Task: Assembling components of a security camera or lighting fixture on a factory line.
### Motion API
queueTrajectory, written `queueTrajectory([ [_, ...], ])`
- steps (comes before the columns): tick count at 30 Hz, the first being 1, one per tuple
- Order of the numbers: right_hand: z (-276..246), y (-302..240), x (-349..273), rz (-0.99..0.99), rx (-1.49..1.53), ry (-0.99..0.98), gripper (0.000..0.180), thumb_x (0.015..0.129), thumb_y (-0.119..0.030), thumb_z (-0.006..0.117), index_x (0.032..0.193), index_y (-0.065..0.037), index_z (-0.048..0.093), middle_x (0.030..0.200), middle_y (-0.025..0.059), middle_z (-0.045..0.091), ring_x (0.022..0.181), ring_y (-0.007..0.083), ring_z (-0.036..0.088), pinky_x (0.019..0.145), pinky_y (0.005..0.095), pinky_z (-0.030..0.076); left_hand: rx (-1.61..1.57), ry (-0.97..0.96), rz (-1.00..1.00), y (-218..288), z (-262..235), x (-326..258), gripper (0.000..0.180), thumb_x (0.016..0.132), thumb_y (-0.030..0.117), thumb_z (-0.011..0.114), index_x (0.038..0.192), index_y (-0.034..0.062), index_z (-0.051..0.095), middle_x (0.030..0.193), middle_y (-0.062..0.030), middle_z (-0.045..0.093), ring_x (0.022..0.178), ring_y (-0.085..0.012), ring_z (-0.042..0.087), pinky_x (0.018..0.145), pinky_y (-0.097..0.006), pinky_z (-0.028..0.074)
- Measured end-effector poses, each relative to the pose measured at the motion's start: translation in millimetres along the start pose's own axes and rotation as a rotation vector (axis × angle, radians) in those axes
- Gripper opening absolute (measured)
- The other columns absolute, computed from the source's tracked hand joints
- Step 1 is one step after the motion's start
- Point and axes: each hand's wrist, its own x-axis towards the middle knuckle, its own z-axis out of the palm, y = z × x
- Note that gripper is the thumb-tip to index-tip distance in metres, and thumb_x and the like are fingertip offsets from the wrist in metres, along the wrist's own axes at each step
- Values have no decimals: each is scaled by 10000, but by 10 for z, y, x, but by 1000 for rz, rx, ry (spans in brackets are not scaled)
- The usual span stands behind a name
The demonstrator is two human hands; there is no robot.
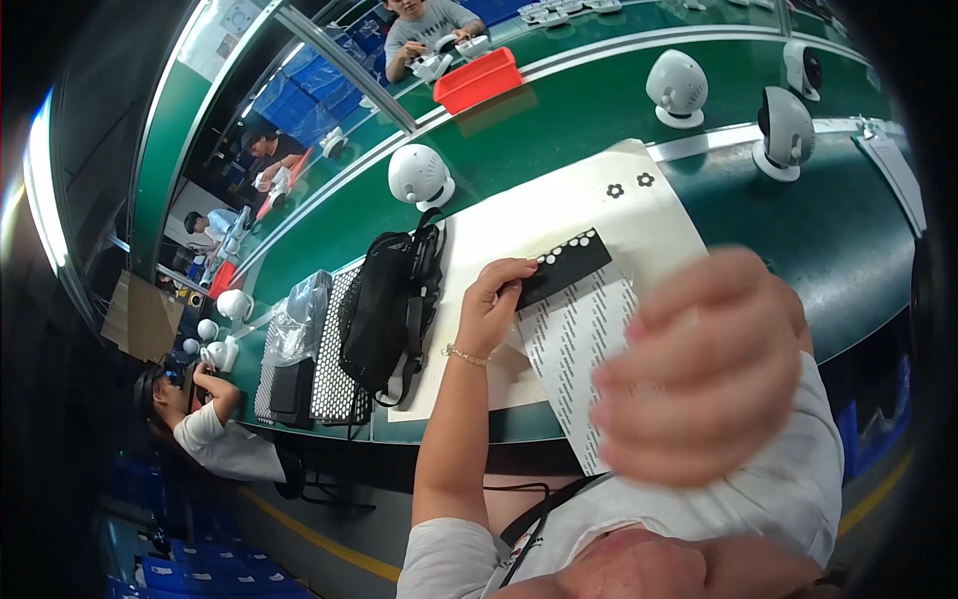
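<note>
My left hand (491, 304) pinches the left end of a black adhesive sheet (565, 270) between thumb and fingers. Along the sheet's upper edge runs a row of white round dots. A white backing paper (571, 344) with a repeated dark print hangs from the sheet toward my lap. My right hand (704, 369) is raised close to the camera, blurred, with its fingers curled in. It covers part of the paper, and whatever its fingertips hold is hidden. Two small black flower-shaped pieces (630, 186) lie on the cream board (519, 215) beyond the sheet.
A black mesh bag (384, 309) lies left of my left hand, beside stacked dotted sheets (339, 349) and a clear plastic bag (299, 319). White rounded devices (419, 177) stand along the green bench (798, 230). Across it are a red bin (479, 80) and a co-worker (429, 35).
</note>
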Motion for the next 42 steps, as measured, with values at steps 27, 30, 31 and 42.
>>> queueTrajectory([
  [27,-133,280,-68,-101,47,90,51,655,-86,571,681,-128,584,672,-29,571,600,79,538,551,219,416,-30,14,79,-53,30,48,282,739,-141,413,907,7,584,1003,-90,583,1002,-194,519,885,-270,383],
  [30,-19,154,2,-117,56,97,45,653,-86,572,675,-124,582,665,-26,569,592,81,535,545,220,418,-40,28,86,-45,12,31,277,739,-137,417,902,8,587,994,-87,587,996,-196,523,882,-271,386],
  [31,-20,255,-5,-123,56,100,43,652,-86,573,673,-122,581,663,-25,569,589,81,535,544,220,419,-54,26,72,-46,25,29,277,739,-137,417,903,9,587,995,-86,588,993,-194,524,880,-272,387],
  [42,194,208,61,-190,85,133,25,642,-83,579,648,-107,572,638,-14,565,558,88,525,525,223,426,-67,8,81,-33,31,50,270,746,-125,421,906,14,589,995,-84,588,986,-186,529,872,-268,392],
])
